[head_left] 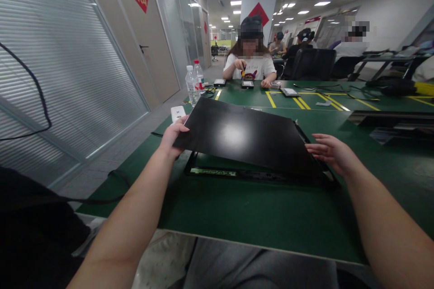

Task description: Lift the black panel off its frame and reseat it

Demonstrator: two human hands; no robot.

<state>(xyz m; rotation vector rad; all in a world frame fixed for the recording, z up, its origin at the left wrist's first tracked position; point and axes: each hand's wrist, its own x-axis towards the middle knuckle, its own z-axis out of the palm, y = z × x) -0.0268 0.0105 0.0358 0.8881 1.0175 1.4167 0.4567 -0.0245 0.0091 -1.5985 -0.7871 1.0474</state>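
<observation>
A thin black panel [244, 133] is tilted above a black frame [251, 175], its left side raised and its right side low. My left hand [174, 137] grips the panel's left edge, thumb on top and the other fingers underneath. At the right edge, my right hand [327, 151] has its fingers stretched out and apart, the tips beside the panel's corner and the frame. A strip of green circuit board [213, 172] shows along the frame's near side. The panel hides most of the frame's far part.
Two plastic bottles [192, 86] and a white device [177, 113] stand at the far left of the green table [257, 221]. A person across works on a small device [247, 84]. Dark panels [393, 119] lie at the right.
</observation>
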